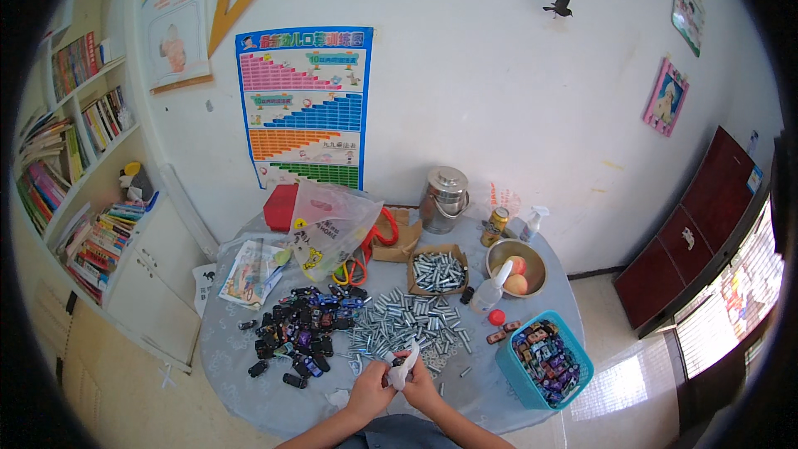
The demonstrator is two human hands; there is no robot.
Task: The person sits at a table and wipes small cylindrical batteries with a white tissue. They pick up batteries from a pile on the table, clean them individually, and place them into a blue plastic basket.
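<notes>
Near the table's front edge, my left hand (372, 390) and my right hand (421, 388) meet around a crumpled white tissue or cloth (405, 369). A small dark object shows within its folds, partly hidden by the fingers. Just beyond my hands lies a loose heap of silvery metal cylinders (411, 321), with small pale rings scattered at its near side. To the left spreads a pile of small dark toy cars (302, 330). Another white crumpled piece (338, 397) rests left of my left wrist.
A teal plastic basket (527, 380) of toy cars stands at right. Further back are a cardboard box (411, 277) of metal cylinders, a spray bottle (488, 295), a metal bowl (539, 289) with fruit, a lidded metal pail (444, 199), a plastic bag (330, 218), scissors and booklets.
</notes>
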